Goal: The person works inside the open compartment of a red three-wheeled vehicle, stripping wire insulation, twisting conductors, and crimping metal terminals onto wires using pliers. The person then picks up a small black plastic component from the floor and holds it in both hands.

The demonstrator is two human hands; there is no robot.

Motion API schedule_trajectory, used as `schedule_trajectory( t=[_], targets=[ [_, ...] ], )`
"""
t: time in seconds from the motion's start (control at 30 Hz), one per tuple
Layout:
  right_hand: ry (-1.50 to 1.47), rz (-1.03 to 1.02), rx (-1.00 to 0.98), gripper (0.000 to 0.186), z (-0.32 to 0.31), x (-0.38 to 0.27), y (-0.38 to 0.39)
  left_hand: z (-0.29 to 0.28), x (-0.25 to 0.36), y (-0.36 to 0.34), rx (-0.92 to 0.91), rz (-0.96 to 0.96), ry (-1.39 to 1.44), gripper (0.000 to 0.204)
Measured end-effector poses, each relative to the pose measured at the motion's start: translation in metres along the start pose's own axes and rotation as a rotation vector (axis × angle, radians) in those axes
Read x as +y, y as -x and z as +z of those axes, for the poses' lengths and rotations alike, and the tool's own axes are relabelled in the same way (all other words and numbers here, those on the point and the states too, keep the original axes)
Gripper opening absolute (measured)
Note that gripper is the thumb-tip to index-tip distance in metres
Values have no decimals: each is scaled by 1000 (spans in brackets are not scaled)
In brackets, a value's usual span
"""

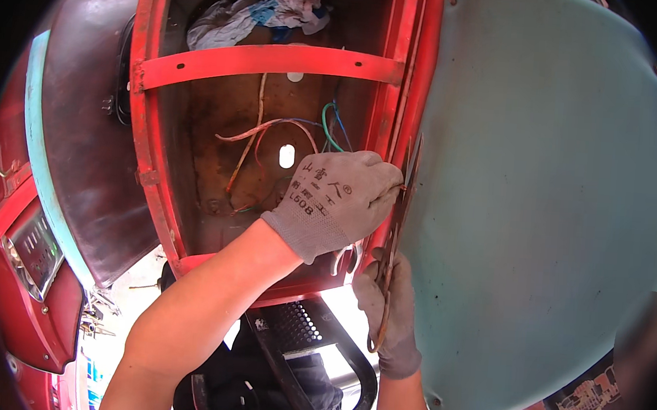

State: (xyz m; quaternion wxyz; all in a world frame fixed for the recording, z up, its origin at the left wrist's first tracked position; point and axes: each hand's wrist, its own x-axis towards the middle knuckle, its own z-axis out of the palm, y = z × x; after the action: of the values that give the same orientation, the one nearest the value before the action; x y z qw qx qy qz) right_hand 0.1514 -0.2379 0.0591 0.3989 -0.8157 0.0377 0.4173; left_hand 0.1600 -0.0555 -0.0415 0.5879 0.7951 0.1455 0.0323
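Note:
Both my hands wear grey work gloves. My left hand (344,198) is over the right side of an open red metal box frame (270,62), its fingers pinched on a thin wire whose coppery tip (402,186) pokes out. Below it, my right hand (391,308) grips a rusty pair of scissors (388,278) with long narrow blades pointing up. Those blades are right beside the wire tip; whether they touch it, I cannot tell. Loose wires lie in the box: a pinkish one (251,132), an orange one (235,172) and a green one (325,121).
A crumpled white and blue plastic bag (266,14) lies at the box's far end. A large grey-green panel (542,205) fills the right side. To the left leans a dark maroon seat-like pad (91,112). Below stands a black tubular frame (365,383) with a perforated plate.

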Motion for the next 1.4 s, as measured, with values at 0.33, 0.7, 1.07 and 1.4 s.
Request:
schedule_trajectory(
  t=[0.33,0.7,1.07,1.4],
  targets=[
    [-104,192,45,34,6,-15,-8,15,1,-16,-147,23,-193,19],
    [-251,317,117,30,-1,19,-17,27,-13,-15,-241,-51,-181,22],
    [-258,425,126,31,-4,2,-18,22,-26,-4,-181,-337,405,32],
    [590,268,309,48,28,-12,-32,-39,-58,35,116,-476,1018,21]
  ],
)
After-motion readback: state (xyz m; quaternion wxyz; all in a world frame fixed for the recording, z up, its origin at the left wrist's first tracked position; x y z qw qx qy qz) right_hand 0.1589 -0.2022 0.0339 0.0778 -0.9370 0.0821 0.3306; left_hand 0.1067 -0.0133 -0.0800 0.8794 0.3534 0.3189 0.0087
